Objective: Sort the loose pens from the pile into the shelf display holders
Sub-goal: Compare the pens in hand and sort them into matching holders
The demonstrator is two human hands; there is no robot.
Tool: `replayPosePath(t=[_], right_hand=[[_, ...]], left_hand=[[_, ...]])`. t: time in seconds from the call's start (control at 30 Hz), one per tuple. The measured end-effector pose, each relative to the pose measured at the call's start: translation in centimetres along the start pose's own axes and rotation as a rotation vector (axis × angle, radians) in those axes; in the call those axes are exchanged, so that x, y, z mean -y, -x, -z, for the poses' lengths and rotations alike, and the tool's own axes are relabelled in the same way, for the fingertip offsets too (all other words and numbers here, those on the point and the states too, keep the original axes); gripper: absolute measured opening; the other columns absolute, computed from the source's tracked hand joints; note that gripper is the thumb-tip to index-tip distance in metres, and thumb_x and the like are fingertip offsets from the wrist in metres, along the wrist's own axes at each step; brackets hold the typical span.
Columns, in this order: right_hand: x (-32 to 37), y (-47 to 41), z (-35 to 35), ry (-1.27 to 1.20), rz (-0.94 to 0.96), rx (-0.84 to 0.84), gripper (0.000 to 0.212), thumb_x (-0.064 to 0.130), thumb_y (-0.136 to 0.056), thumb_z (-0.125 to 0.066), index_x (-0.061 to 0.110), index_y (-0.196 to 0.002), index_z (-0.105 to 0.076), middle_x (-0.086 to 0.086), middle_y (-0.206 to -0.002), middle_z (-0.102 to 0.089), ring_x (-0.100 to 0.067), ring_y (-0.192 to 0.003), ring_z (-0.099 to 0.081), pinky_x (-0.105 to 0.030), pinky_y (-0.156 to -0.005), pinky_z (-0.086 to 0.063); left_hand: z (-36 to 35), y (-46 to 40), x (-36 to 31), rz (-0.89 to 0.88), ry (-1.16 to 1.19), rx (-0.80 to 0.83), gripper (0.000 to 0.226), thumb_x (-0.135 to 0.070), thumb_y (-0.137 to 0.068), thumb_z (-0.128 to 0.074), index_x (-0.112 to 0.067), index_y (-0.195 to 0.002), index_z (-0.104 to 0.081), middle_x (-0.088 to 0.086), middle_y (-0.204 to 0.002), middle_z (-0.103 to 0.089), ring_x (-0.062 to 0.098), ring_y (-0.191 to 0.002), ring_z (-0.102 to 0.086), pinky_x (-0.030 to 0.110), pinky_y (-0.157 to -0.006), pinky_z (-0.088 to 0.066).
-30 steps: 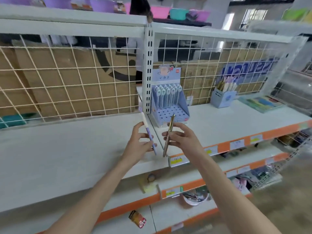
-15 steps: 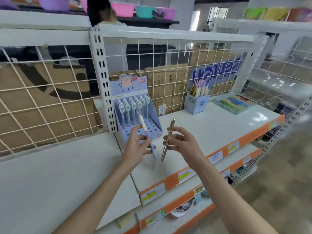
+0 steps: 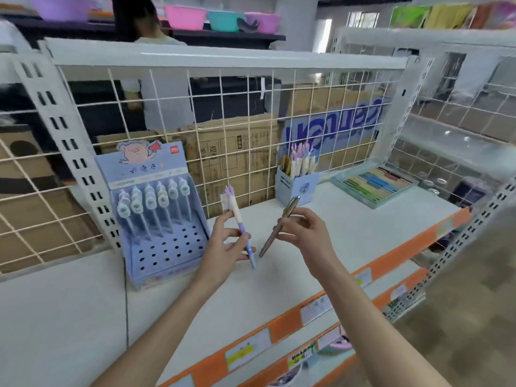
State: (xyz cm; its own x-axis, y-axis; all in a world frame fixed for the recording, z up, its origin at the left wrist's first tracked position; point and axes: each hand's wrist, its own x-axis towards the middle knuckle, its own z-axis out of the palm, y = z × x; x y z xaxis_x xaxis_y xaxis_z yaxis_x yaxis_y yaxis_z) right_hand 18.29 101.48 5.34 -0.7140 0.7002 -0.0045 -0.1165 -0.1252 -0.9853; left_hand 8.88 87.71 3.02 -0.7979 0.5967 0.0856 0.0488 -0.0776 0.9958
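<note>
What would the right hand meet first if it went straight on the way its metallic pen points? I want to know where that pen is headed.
Probably the small blue pen cup; the right hand aims its metallic pen there, though depth is unclear.

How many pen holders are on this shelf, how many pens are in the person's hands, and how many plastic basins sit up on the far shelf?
Pen holders on the shelf: 2, the display stand with holes and the small blue box
Pens in hand: 2, the purple-and-white pen and the gold pen
Basins on the far shelf: 4 in view
Total: 8
</note>
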Motion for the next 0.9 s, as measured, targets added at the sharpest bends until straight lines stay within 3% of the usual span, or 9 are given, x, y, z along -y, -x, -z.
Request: replayPosePath(t=[0.17,0.27,0.37,0.53,0.67,0.8,0.9], right_hand=[[1.7,-5.0,5.8,-0.016,0.027,0.06,0.017,-0.009,-0.085,-0.055,0.005,-0.095,-0.051,-0.024,-0.084,-0.058,-0.034,-0.078,-0.066,-0.038,-0.072,-0.058],[3.6,-8.0,8.6,-0.037,0.058,0.082,0.028,-0.01,-0.084,-0.057,0.008,-0.103,-0.047,-0.021,-0.081,-0.06,-0.03,-0.075,-0.066,-0.035,-0.07,-0.058],[5.7,-11.0,10.0,-0.019,0.087,0.119,0.045,-0.011,-0.084,-0.058,0.022,-0.11,-0.042,-0.012,-0.081,-0.065,-0.027,-0.076,-0.069,-0.035,-0.071,-0.058],[8.6,-15.4,9.9,0.035,0.208,0.175,0.053,-0.013,-0.083,-0.056,0.02,-0.122,-0.039,-0.016,-0.084,-0.064,-0.022,-0.076,-0.068,-0.034,-0.069,-0.059],[10.4,-18.6,8.7,0.058,0.29,0.157,0.05,-0.012,-0.084,-0.056,0.02,-0.119,-0.04,-0.008,-0.076,-0.063,-0.02,-0.075,-0.067,-0.036,-0.074,-0.058],[11.2,-21.4,7.0,0.104,0.345,0.113,0.051,-0.01,-0.084,-0.057,0.023,-0.119,-0.041,-0.02,-0.089,-0.065,-0.03,-0.083,-0.068,-0.042,-0.078,-0.057],[11.1,-23.0,5.5,0.175,0.383,0.141,0.05,-0.006,-0.085,-0.059,0.024,-0.12,-0.042,-0.018,-0.091,-0.063,-0.024,-0.079,-0.068,-0.042,-0.076,-0.058]], left_hand=[[-6.5,-2.8,0.6,-0.022,-0.032,-0.111,0.038,-0.002,-0.09,-0.056,-0.035,-0.105,-0.045,0.009,-0.085,-0.064,0.029,-0.072,-0.067,0.038,-0.068,-0.058],[-9.8,-4.3,0.6,0.001,-0.019,-0.152,0.038,-0.002,-0.09,-0.056,-0.035,-0.105,-0.045,0.012,-0.087,-0.063,0.027,-0.069,-0.068,0.041,-0.071,-0.057],[-12.0,-5.5,0.3,0.017,0.016,-0.208,0.038,0.0,-0.089,-0.057,-0.033,-0.104,-0.045,0.01,-0.083,-0.062,0.024,-0.064,-0.068,0.035,-0.066,-0.057],[-13.3,-7.9,-0.9,-0.001,0.004,-0.265,0.037,0.001,-0.09,-0.056,-0.024,-0.114,-0.044,0.008,-0.082,-0.061,0.024,-0.064,-0.068,0.031,-0.064,-0.057],[-13.2,-10.5,-1.4,-0.041,-0.042,-0.267,0.037,-0.003,-0.091,-0.056,-0.034,-0.106,-0.043,0.013,-0.089,-0.064,0.027,-0.071,-0.068,0.03,-0.064,-0.057],[-12.6,-13.2,-1.2,-0.076,-0.048,-0.257,0.037,-0.005,-0.092,-0.054,-0.033,-0.112,-0.04,0.0,-0.087,-0.068,0.012,-0.073,-0.067,0.024,-0.064,-0.056],[-12.2,-14.9,-0.4,-0.069,-0.042,-0.244,0.037,-0.006,-0.093,-0.052,-0.032,-0.116,-0.038,-0.004,-0.097,-0.068,0.007,-0.074,-0.067,0.026,-0.067,-0.057]])
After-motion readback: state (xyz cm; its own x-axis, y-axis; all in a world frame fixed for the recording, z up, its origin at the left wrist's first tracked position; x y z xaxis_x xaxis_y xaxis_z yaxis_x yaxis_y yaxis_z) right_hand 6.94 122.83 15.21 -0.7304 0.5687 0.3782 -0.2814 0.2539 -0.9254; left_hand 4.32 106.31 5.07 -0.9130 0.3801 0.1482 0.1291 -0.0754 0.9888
